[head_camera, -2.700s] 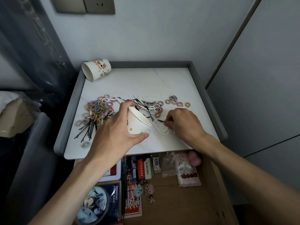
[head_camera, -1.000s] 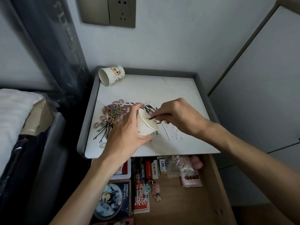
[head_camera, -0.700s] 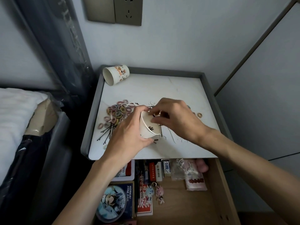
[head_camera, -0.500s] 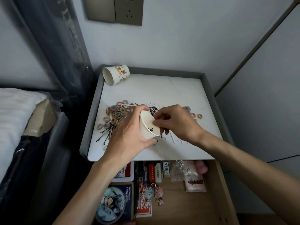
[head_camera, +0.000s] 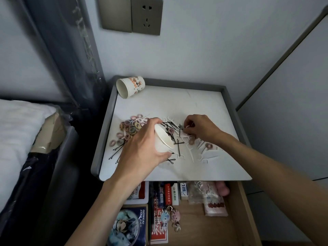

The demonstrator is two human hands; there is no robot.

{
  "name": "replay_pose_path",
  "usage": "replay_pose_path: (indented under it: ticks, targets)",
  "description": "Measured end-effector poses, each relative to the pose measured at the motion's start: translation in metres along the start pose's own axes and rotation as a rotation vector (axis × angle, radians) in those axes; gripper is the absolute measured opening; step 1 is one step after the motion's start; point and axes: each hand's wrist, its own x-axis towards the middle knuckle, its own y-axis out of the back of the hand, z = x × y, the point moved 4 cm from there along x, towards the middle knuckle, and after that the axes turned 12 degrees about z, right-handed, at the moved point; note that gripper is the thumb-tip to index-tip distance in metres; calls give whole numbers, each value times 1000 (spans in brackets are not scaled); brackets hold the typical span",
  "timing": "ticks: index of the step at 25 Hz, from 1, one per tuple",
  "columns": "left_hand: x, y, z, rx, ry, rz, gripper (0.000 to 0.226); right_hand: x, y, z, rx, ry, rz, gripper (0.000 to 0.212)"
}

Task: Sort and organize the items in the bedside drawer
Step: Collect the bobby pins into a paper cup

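The right hand (head_camera: 200, 128) pinches with its fingertips (head_camera: 186, 128) a thin black metal hairpin (head_camera: 179, 129) lying just at their tips. It is likely light, stiff and slippery, so best nipped at mid-length. The left hand (head_camera: 142, 151), fingers curled, grips the tilted, easily crushed white paper cup (head_camera: 162, 139) just beside.

At the nightstand top (head_camera: 177, 102) are two paper cups, a plain cup (head_camera: 162, 140) at its centre and a printed cup (head_camera: 130, 87) at 11 o'clock, plus hair ties (head_camera: 130, 127) at 9 o'clock, bobby pins (head_camera: 171, 126) and floss picks (head_camera: 197, 153) at 4 o'clock too heaped to count; the drawer (head_camera: 245, 206) shows two key charms (head_camera: 174, 219).
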Motion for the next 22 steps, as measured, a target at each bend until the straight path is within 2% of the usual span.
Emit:
replay_pose_path:
  ticks: [3,8,13,17,20,22]
  targets:
    - [0,-1,-1,7,5,-6,79,2,10,9,96,-79,30,13]
    - [-1,-3,2,-3,6,-17,81,11,35,31,168,-194,194,13]
    - [-2,-6,4,-34,9,-32,81,12,31,24,-48,-44,208,23]
    - [-3,-4,5,-49,6,-33,80,9,30,46,-133,-173,261,27]
    - [-1,-3,5,-57,2,-25,80,8,29,48,-120,-202,244,13]
    - [0,-2,6,-49,-3,-20,80,10,28,44,-172,-207,217,11]
